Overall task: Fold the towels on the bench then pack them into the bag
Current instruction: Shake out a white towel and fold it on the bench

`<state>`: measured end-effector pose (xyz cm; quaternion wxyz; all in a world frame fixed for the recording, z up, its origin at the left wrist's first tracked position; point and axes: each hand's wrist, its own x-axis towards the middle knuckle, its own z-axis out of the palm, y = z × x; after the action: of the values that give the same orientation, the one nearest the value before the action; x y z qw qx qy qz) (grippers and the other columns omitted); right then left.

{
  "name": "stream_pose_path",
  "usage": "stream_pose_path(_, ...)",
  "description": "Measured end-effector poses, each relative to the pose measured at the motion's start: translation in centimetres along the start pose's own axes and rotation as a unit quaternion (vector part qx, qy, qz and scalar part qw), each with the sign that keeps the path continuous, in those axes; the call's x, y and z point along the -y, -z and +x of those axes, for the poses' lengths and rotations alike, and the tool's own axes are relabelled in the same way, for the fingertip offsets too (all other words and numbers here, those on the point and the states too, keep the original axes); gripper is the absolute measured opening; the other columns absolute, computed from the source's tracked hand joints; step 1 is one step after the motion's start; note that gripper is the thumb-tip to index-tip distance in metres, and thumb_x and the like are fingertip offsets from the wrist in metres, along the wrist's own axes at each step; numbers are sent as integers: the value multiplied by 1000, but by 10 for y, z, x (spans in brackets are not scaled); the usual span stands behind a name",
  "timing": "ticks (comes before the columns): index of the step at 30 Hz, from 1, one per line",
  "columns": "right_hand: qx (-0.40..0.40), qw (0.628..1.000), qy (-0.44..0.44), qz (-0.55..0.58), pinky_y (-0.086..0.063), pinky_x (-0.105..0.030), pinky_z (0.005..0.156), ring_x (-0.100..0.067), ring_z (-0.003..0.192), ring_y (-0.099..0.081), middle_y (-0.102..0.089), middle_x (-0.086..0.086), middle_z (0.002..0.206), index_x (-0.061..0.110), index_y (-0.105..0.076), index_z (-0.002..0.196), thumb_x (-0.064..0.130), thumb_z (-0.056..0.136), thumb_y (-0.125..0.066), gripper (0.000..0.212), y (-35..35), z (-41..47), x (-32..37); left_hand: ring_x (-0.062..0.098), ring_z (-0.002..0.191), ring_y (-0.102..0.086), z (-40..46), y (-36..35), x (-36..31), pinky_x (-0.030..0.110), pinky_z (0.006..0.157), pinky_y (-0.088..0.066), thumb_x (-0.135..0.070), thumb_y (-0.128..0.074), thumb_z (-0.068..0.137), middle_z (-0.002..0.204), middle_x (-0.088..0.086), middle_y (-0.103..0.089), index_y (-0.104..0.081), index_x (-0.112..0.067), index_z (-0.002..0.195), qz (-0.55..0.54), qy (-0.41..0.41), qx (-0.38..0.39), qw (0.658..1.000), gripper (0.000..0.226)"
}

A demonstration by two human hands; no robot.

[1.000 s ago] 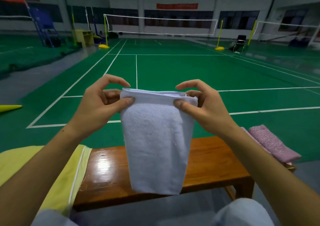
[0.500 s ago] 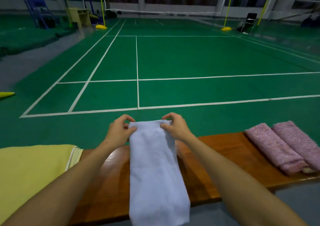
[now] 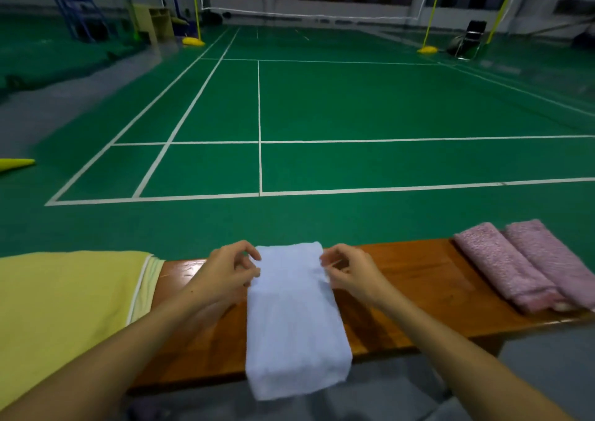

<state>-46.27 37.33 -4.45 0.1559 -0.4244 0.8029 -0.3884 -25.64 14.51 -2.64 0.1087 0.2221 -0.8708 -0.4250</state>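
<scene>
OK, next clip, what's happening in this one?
A person sits at a wooden bench beside a badminton court, folding towels. A white towel lies across the bench, its near end hanging over the front edge. The left hand and right hand are at its far corners with curled fingers; whether they grip it is unclear. Two folded pink towels lie to the right, something yellow to the left.
</scene>
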Motion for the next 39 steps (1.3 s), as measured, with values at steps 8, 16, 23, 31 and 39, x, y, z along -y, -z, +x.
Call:
stream_pose_path(8,121,973,89,-176,-38,-25,115,6,137,-43,-54,26,146,45,-64,128,36,98,-63,31,-15,-99,-14,3,102,-64,-77,-32,14,26,88,-53,-33,-76,87,106,-22,-72,-71,-38,102,88,-114,112,983,16)
stream_pose_path(16,154,927,151,-306,-28,-39,123,-15,155,-20,-22,18,167,47,-35,150,45,80,-77,81,-24,-117,-33,10,136,-42,-112,-45,42,25,106,-39,-80,-64,78,152,-10,-45,-50,-41,140,382,-267,88,881,75)
stream_pose_path(23,76,904,209,-366,-43,-38,112,-23,142,-36,-37,4,159,35,-43,142,42,79,-82,74,-39,-114,-35,22,122,-60,-111,-64,42,35,98,-51,-43,-71,89,139,2,-61,-61,-33,126,395,-342,-5,852,39)
stream_pose_path(31,24,956,205,-210,-49,-36,104,-9,130,-46,-62,18,133,31,-71,119,36,96,-64,25,-30,-117,-33,-1,112,-67,-113,-53,29,27,93,-57,-45,-60,101,123,-21,-72,-76,-31,118,130,-266,8,955,28)
stream_pose_path(39,41,966,-28,253,-40,-36,65,-20,67,-52,-63,-1,72,15,-70,72,43,92,-72,34,-2,-117,6,17,84,-72,-100,-41,-16,34,73,-53,-34,-67,102,93,6,-79,-80,-20,103,-159,-46,10,986,19)
